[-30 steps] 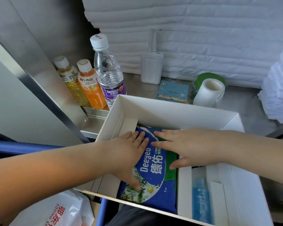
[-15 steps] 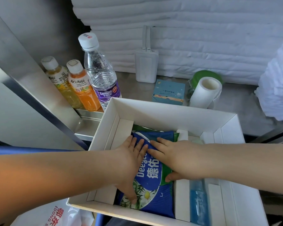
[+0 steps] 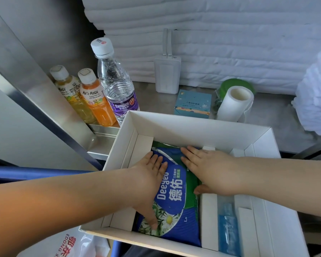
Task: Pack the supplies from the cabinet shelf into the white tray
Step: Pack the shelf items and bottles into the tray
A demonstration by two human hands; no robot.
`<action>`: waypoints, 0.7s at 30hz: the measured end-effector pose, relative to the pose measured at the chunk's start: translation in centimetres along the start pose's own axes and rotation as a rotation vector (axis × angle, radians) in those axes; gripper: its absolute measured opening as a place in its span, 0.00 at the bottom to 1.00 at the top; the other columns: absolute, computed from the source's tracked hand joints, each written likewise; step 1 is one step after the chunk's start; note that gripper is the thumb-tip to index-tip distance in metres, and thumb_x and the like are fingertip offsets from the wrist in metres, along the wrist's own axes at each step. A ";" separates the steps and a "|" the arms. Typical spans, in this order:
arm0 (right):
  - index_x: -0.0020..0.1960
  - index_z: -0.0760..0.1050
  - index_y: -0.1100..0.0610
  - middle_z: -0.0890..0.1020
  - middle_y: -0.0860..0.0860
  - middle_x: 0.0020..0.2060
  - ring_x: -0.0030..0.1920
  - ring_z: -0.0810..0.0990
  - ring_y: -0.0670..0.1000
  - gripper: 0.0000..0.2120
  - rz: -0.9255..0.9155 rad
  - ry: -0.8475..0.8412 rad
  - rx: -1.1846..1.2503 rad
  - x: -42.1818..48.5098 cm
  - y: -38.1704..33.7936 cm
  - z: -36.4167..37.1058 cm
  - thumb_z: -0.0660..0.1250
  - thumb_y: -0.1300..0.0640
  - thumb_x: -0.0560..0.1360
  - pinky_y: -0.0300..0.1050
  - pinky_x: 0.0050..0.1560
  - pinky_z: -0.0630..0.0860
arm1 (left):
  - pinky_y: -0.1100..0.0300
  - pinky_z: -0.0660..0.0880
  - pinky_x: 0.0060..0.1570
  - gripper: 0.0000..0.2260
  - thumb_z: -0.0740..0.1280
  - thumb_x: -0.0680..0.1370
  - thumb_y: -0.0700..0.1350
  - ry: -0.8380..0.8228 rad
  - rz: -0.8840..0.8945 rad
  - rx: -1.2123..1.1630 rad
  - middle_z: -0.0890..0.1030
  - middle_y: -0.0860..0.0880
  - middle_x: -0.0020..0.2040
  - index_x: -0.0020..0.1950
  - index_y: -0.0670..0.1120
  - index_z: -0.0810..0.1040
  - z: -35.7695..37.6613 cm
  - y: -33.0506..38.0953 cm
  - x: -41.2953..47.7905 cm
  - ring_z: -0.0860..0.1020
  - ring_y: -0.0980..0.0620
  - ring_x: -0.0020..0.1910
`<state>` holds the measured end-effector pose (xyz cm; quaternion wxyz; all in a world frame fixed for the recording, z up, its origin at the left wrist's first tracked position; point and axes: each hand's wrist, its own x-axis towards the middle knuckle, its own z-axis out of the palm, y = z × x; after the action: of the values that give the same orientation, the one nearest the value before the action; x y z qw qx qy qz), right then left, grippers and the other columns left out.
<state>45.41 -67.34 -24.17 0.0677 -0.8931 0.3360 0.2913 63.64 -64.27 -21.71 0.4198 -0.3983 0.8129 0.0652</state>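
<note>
Steel cabinet walls (image 3: 44, 34), daylit; stacked white linens (image 3: 230, 43) behind.

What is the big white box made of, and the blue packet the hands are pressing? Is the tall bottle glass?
The white tray looks like matte cardboard: thin flat walls with folded corners. The blue packet looks like glossy plastic film, since it shines and crinkles at its sealed top. The tall bottle is probably clear plastic, not glass: thin ribbed walls and a white screw cap.

The blue packet (image 3: 228, 232) is cut off by the bottom edge.
</note>
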 end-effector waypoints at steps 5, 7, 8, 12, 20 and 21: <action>0.76 0.39 0.59 0.39 0.58 0.75 0.76 0.41 0.56 0.43 -0.010 -0.012 0.012 -0.3 0.3 -0.7 0.57 0.36 0.76 0.50 0.74 0.45 | 0.50 0.29 0.66 0.57 0.65 0.66 0.70 0.059 0.040 -0.014 0.38 0.38 0.75 0.73 0.39 0.33 0.0 -0.6 0.4 0.40 0.42 0.74; 0.77 0.41 0.59 0.42 0.57 0.76 0.76 0.42 0.54 0.41 -0.033 0.037 0.039 -1.0 0.7 -1.6 0.56 0.37 0.77 0.50 0.75 0.47 | 0.52 0.29 0.63 0.52 0.61 0.69 0.71 0.209 0.069 -0.035 0.41 0.41 0.76 0.75 0.42 0.36 0.1 -1.4 -0.1 0.42 0.44 0.75; 0.77 0.43 0.59 0.43 0.57 0.76 0.76 0.43 0.54 0.39 -0.045 0.072 0.042 -1.5 0.9 -2.1 0.56 0.38 0.77 0.49 0.75 0.48 | 0.53 0.30 0.63 0.47 0.59 0.72 0.69 0.312 0.075 -0.055 0.43 0.43 0.76 0.75 0.44 0.37 0.0 -1.8 -0.5 0.43 0.46 0.75; 0.75 0.57 0.54 0.60 0.52 0.73 0.72 0.60 0.51 0.28 -0.099 0.242 0.084 -4.3 1.6 -4.5 0.55 0.44 0.79 0.49 0.69 0.63 | 0.59 0.41 0.66 0.32 0.52 0.77 0.62 0.651 0.125 -0.142 0.53 0.50 0.77 0.76 0.51 0.47 -1.3 -3.2 -2.3 0.51 0.53 0.74; 0.59 0.75 0.58 0.77 0.53 0.53 0.53 0.76 0.54 0.12 0.118 0.845 0.210 -5.4 5.1 -9.0 0.62 0.58 0.77 0.46 0.52 0.70 | 0.59 0.62 0.61 0.21 0.64 0.74 0.50 1.129 -0.037 -0.257 0.76 0.49 0.62 0.66 0.46 0.72 -4.8 -5.7 -3.8 0.73 0.50 0.62; 0.61 0.73 0.58 0.76 0.53 0.55 0.56 0.74 0.54 0.13 0.155 0.853 0.208 -4.7 5.7 -9.5 0.62 0.57 0.78 0.44 0.54 0.67 | 0.58 0.59 0.64 0.23 0.63 0.74 0.51 1.115 -0.074 -0.256 0.73 0.48 0.66 0.68 0.46 0.69 -5.1 -5.9 -3.4 0.70 0.49 0.65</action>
<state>43.46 -72.06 -13.28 -0.0096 -0.8941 0.4271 -0.1343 65.74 -68.48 -14.55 -0.1220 -0.4484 0.8825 -0.0718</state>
